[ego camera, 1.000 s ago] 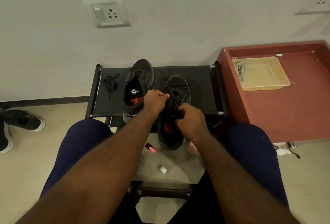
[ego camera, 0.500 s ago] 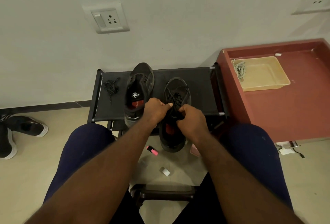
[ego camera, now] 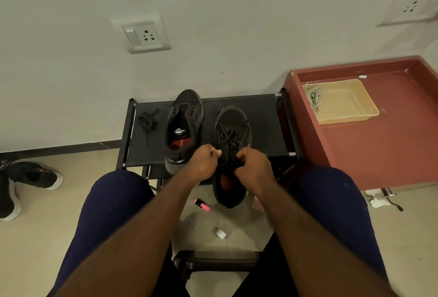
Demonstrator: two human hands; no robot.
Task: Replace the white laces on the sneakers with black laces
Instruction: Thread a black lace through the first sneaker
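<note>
Evidently the lacing of the first shoe is in hand. On the black fabric shelf (ego camera: 263, 116), a loose bundle of spare black lace (ego camera: 148, 121) lies at the left. Beside it stands a black mesh sneaker with bare eyelets (ego camera: 184, 128).

The left hand (ego camera: 203, 166) is curled, pinching one end of the black lace (ego camera: 231, 139) between thumb and forefinger. That lace crosses the tongue of the black sneaker being laced (ego camera: 233, 116), whose heel hangs off the shelf's near edge. The right hand (ego camera: 254, 168) is curled over the tongue, apparently pinching the other end, though its fingertips are hidden.

I judge the upper eyelets are being threaded. Next, both ends need to be drawn even and snug, then the spare lace fetched for the bare sneaker.

Around them:
- A pair of black white-soled shoes (ego camera: 35, 176) sits on the floor, far left.
- A pink marker (ego camera: 202, 204) and a small white roll (ego camera: 219, 232) lie on the floor between the knees.
- On the red-brown tabletop (ego camera: 379, 154) at the right, a tan plastic tray (ego camera: 350, 107) holds the removed white laces (ego camera: 314, 96).

Nothing blocks the reach to the spare lace except the bare sneaker standing between.
</note>
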